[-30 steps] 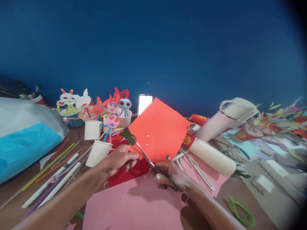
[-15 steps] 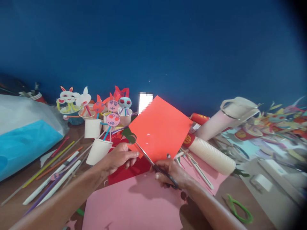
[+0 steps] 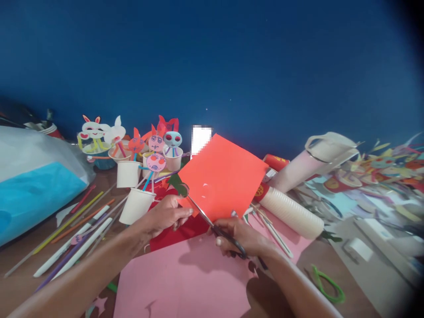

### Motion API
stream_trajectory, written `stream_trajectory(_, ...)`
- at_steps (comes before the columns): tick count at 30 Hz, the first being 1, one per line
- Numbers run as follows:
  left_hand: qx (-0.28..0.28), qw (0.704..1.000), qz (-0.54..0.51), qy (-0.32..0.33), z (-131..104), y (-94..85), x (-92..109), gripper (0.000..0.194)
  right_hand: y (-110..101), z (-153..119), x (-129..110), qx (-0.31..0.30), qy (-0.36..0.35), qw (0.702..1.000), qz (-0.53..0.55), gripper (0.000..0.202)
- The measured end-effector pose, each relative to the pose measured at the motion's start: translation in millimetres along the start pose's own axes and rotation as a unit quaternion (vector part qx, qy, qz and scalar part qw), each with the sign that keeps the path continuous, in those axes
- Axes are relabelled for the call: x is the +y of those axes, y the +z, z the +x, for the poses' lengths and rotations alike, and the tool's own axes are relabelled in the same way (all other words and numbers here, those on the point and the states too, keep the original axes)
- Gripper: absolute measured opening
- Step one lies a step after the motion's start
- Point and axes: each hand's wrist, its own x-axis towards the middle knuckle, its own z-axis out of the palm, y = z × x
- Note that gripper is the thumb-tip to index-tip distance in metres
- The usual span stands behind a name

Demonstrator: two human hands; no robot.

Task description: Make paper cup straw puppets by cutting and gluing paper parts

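My right hand point(image 3: 235, 236) is closed around the dark handles of a pair of scissors point(image 3: 202, 213), whose blades point up and left across the lower left edge of an orange-red paper sheet point(image 3: 221, 176). My left hand point(image 3: 170, 214) pinches the left corner of that sheet, thumb over fingers, close to the blade tips. The sheet is tilted up above the table. A dark green paper piece point(image 3: 178, 184) shows beside its left corner. Below both hands lies a large pink sheet point(image 3: 185, 278), with red paper point(image 3: 172, 234) partly under it.
White paper cups point(image 3: 136, 206) with paper animal faces on pipe cleaners stand at the left back. A cup stack point(image 3: 291, 212) and a pitcher point(image 3: 308, 159) lean at right. Markers point(image 3: 82, 247) and a blue-white bag point(image 3: 39, 185) sit left; a green pipe cleaner point(image 3: 327, 285) lies right.
Both hands hold nearly the same places. The orange-red sheet has tilted very slightly, and the whole view has shifted a little.
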Motion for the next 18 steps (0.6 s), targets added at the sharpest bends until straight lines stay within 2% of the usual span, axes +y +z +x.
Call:
stream_trajectory(10, 0.012, 0.999, 0.024, 0.021, -1.0, 1.4, -2.9, 0.02, -2.4, 0.5, -3.5, -0.04, -0.003, 0.999, 0.032, 0.033)
stream_trajectory(15, 0.008, 0.999, 0.04, 0.023, -1.4, 1.7, -0.8, 0.014, 0.8, -3.7, -12.9, -0.013, 0.045, 0.999, -0.027, 0.03)
stream_trajectory(18, 0.005, 0.999, 0.034, 0.027, -1.2, 1.9, -0.3, 0.015, 1.8, -4.3, -12.8, 0.005, 0.044, 0.998, -0.051, 0.027)
